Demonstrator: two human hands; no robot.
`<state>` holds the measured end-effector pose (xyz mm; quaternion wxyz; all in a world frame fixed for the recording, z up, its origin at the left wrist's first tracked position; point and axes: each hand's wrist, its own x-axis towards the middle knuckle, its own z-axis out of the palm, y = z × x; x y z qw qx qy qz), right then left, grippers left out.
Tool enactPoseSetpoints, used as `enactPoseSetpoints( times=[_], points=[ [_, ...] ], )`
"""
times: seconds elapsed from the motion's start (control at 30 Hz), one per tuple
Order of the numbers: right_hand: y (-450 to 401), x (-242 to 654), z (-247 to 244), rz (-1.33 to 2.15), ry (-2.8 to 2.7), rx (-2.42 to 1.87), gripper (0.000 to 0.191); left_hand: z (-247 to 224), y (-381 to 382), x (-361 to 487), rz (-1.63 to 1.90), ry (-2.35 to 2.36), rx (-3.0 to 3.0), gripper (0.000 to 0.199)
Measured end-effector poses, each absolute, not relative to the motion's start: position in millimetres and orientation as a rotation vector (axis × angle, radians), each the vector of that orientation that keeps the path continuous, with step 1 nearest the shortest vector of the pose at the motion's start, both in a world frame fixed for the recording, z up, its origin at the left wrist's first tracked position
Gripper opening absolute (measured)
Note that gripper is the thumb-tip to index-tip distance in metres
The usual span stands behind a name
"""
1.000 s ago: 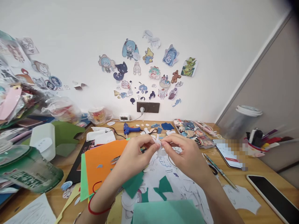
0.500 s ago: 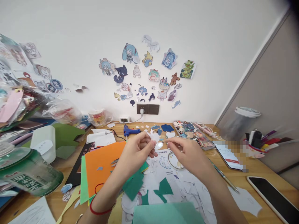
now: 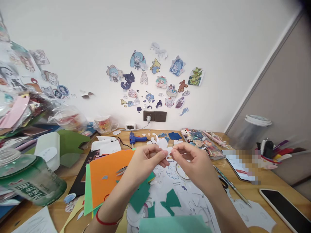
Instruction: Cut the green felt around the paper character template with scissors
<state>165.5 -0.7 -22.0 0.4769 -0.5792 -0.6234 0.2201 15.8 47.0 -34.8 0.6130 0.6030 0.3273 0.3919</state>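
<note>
A small white paper cutout (image 3: 161, 143) is pinched between the thumb and fingers of my left hand (image 3: 151, 158), raised above the middle of the desk. My right hand (image 3: 191, 159) has its thumb and forefinger closed at the cutout's right edge, close to the left fingertips. Fingers cover the lower part of the cutout. Below the hands lie a printed white sheet (image 3: 178, 189) with line drawings and dark green paper scraps (image 3: 173, 199). Orange paper (image 3: 104, 170) is partly behind my left wrist, with scissors or pliers tips (image 3: 121, 170) on it.
A blue glue gun (image 3: 137, 138) lies behind the hands. To the left stands a large green-labelled jar (image 3: 31, 181). On the right are a pen (image 3: 233, 187), a lit phone (image 3: 239, 166), a dark phone (image 3: 284, 207) and a pen holder (image 3: 269, 160). Teal paper (image 3: 175, 224) lies in front.
My right hand has moved left, bringing its fingertips to the white paper cutout. The left hand still holds it. The view has shifted slightly, so the desk appears a little lower.
</note>
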Motion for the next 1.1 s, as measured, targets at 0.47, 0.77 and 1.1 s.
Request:
enactPoseSetpoints(
  times=[0.47,0.77,1.1],
  points=[
    [-3,162,-26,0.123,-1.713,-1.304,0.012,-31,37,17,0.962,0.823,1.503,0.017],
    [-8,163,-23,0.114,-1.839,-1.397,0.014,-34,31,16,0.927,0.931,1.814,0.026],
    [-7,165,-22,0.173,-1.842,-1.415,0.017,-33,34,14,0.900,0.905,1.958,0.026]
  ],
)
